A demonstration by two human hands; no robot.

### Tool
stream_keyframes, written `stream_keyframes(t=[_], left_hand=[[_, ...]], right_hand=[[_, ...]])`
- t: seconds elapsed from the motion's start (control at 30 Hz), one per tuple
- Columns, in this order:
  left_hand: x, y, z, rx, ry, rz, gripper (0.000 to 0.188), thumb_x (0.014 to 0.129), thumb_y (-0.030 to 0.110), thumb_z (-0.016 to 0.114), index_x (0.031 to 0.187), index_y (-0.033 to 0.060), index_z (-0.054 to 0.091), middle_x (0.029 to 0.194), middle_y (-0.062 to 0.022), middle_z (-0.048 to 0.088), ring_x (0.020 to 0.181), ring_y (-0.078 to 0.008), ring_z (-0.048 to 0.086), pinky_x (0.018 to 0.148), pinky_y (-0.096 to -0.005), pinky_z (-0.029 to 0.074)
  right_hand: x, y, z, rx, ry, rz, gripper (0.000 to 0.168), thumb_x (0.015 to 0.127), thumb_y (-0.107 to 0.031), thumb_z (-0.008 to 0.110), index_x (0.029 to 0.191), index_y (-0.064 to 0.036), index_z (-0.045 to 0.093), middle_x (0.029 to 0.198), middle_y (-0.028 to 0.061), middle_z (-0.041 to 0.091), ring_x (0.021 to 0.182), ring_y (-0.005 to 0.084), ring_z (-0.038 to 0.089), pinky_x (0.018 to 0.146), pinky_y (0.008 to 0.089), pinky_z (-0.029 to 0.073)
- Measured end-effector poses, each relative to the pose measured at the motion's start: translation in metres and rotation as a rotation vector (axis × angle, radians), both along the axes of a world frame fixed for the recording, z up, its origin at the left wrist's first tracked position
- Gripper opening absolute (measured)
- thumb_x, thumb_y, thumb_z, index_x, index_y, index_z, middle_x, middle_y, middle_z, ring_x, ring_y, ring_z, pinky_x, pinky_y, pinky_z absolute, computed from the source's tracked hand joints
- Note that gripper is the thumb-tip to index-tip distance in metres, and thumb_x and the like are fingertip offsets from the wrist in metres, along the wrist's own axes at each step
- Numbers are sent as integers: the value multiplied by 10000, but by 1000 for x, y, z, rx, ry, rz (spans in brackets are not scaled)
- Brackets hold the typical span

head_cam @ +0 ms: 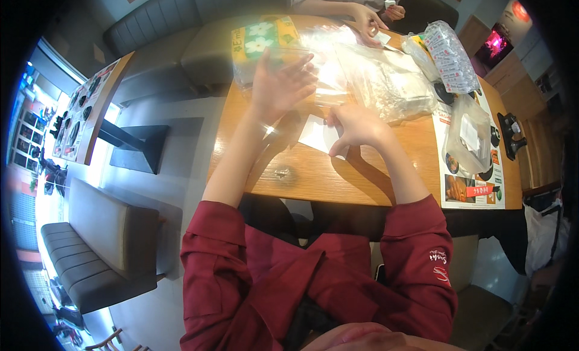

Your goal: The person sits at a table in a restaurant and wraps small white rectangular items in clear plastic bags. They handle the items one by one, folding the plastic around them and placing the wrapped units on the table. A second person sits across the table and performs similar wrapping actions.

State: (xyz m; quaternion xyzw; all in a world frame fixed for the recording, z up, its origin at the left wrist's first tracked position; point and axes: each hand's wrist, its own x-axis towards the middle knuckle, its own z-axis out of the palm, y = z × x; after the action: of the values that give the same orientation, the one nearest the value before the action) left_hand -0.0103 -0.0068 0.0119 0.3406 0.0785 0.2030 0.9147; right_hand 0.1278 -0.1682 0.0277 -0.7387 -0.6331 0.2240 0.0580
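Observation:
My left hand (286, 86) is raised over the table with its fingers apart, near a yellow and green flowered tissue pack (260, 38). Clear plastic shows around its fingertips; whether they touch it, I cannot tell. My right hand (359, 128) has its thumb and fingers on the right edge of a white folded paper (316, 134), which lies on the wooden table (312, 179). Just beyond the right hand lies a large clear plastic bag (389, 81) with pale contents. Shiny clear plastic wrappers (329, 75) lie beside it, partly washed out by glare.
Across the table, a person's hands (368, 23) handle small white pieces. At right are a bag of wrapped packets (448, 56), a translucent plastic container (468, 136) holding white papers, a printed placemat (472, 195) and a black holder (512, 136). Bench seats (99, 247) stand at left.

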Motion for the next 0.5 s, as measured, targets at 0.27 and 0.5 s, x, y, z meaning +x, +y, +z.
stream_keyframes(t=[0.27,0.5], left_hand=[[1,-1,0,-156,-38,-34,908,885,692,379,1401,-55,351,1117,-113,573,1020,-247,543,951,-356,434],[-1,3,-2,-43,-64,-75,915,881,714,376,1379,-52,396,1152,-111,550,1051,-231,520,951,-367,430]], right_hand=[[7,-13,-8,79,15,-34,680,558,-307,871,1113,-39,583,899,113,634,856,259,620,745,347,484],[8,-13,-9,164,121,-86,629,589,-345,864,1087,-55,610,911,85,635,868,251,619,772,331,491]])
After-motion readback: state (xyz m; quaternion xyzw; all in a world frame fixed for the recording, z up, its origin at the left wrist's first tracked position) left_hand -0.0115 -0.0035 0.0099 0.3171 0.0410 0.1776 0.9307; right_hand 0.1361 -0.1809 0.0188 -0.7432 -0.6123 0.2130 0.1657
